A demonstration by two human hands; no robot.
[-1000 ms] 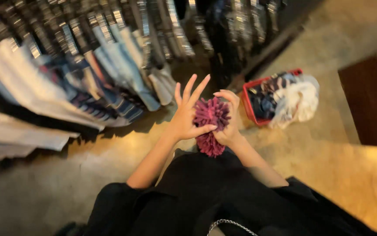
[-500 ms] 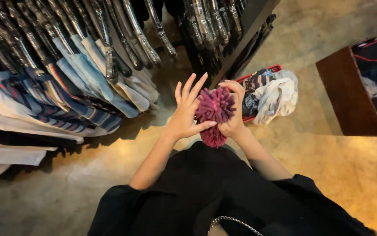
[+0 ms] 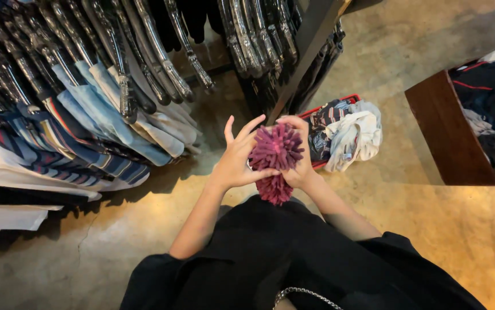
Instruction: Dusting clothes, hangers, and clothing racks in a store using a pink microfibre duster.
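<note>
Since half a second ago the view has been tipping slightly, so the rack of shirts is sliding a little lower and leftward while both hands are staying together on the same thing in front of the chest. One shaggy magenta duster head (image 3: pixel 275 156) is sitting between the two hands, above the black garment (image 3: pixel 293 258) the person is wearing. The left hand (image 3: pixel 237 163) is pressing against its left side with the thumb tucked under the fringe, while the four fingers are spreading open and pointing up rather than closing. The right hand (image 3: pixel 298 166) is wrapping around the right side, fingers curling over the top, grasping the duster head. Along the left edge of the concrete floor (image 3: pixel 144 229), one clothes rack (image 3: pixel 115 74) is carrying a row of hung shirts, too many and too overlapped to count, in blue, white and stripes, with darker garments toward the top. One red basket (image 3: pixel 339 135) is standing on the floor just beyond the right hand, holding a heap of light and dark cloths. One brown wooden bin (image 3: pixel 448 138) is standing at the right edge of the floor, holding dark clothing.
</note>
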